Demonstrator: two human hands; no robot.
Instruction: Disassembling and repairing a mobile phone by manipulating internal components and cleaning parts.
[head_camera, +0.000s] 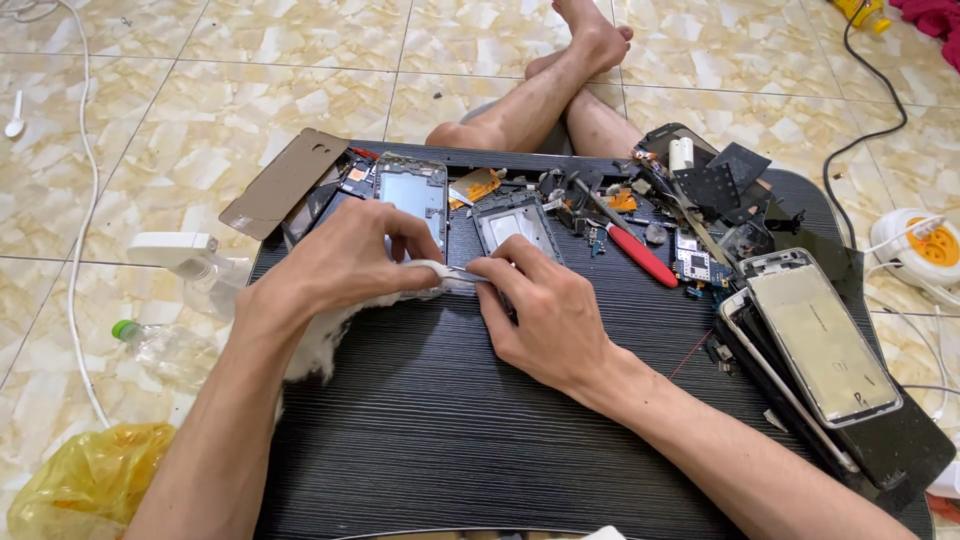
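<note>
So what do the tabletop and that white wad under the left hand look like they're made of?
The tabletop looks like dark wood-grain laminate, matte with fine parallel streaks. The white wad under the left hand looks like cotton wool or soft cloth, fuzzy-edged; which one is unclear.

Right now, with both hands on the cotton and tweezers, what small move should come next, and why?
Probably pull the tweezers slightly rightward with the right hand: their tips sit in the cotton, which the left hand pins, so a wisp should tear free.
</note>
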